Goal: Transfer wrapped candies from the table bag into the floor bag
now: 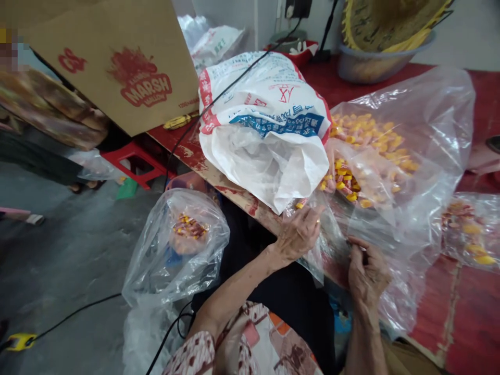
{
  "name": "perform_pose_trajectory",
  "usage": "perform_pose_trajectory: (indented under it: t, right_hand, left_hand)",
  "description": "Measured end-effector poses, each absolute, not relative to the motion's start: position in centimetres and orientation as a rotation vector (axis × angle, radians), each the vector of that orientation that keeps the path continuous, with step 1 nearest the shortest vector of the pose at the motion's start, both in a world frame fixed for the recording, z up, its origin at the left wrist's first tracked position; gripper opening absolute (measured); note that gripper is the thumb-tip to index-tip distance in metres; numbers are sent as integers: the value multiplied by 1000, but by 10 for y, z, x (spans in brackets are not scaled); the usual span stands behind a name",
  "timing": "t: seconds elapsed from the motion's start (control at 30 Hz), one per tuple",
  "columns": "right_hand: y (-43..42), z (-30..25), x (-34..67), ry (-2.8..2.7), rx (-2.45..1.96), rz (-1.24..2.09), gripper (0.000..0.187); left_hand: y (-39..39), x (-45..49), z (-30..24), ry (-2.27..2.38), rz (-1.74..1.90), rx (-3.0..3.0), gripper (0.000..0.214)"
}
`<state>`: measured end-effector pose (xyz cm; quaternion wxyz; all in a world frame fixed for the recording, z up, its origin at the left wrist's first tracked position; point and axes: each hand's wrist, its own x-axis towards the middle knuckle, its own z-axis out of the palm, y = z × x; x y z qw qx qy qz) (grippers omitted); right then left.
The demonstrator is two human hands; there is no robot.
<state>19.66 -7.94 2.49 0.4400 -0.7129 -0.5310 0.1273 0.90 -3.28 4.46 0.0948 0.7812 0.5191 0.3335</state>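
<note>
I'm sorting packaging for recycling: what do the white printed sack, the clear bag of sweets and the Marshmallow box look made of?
The white sack looks like plastic, perhaps woven, with a soft sheen and red and blue print. The clear bag seems thin glossy plastic film, see-through and crinkled. The box looks like matt brown cardboard with red print and stiff straight edges.

Illumination is even, diffuse indoor light; no source is visible. Specular glare marks the clear polythene bag. Shadows are soft, deepest beneath the edge of the red-painted wooden table. Wide-angle curvature bends the frame edges. A pixelated block obscures the top-left corner.
</note>
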Motion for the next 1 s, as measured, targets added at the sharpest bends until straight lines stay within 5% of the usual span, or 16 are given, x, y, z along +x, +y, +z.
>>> perform_pose_trajectory:
  t: [0.2, 0.4, 0.7, 1.0]
  right_hand:
    - [-78, 26, 194, -1308, -1799, 313, 53]
    - [-63, 40, 169, -1474, -1630, 247, 44]
    - [-16, 17, 129, -1735, -1554, 386, 56]
    - [-50, 39, 146, -1268, -1518, 914, 56]
  left_hand:
    - [-33, 1, 42, 1545, 872, 2188, 39]
    - [-33, -22, 48, 1382, 1238, 1680, 39]
    - [-35, -43, 48, 1608, 1190, 1743, 34]
    - [-28, -28, 42, 1558, 1166, 1863, 30]
